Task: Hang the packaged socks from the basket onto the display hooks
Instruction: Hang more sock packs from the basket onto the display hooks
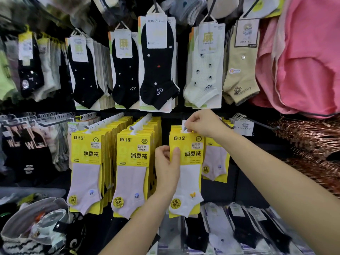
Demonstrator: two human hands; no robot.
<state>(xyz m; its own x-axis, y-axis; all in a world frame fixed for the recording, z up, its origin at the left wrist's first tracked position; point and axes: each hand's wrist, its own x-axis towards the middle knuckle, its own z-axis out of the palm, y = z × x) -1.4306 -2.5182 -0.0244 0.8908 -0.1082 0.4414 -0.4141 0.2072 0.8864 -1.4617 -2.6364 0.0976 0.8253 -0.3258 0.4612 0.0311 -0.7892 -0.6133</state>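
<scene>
The display wall (pixel 226 192) fills the frame, and rows of yellow packs (pixel 88 153) hang across its middle band. The sock pack (pixel 191 162) we are hanging sits at the front of the rightmost row, just right of centre.

We judge it light and flat: a stiff card back under slick film, with the soft white sock adding little weight. It would likely buckle if squeezed mid-panel, so the edges and the white hanger tab (pixel 184 126) at its top look like the places to hold.

The basket (pixel 22 218) sits in the lower left corner. Our left grip (pixel 166 161) enters from below and is clamped on the pack's left edge, thumb across the front. Our right grip (pixel 203 124) enters from the lower right, fingers curled down and pinched together on the tab. The hook there is hidden from us.
</scene>
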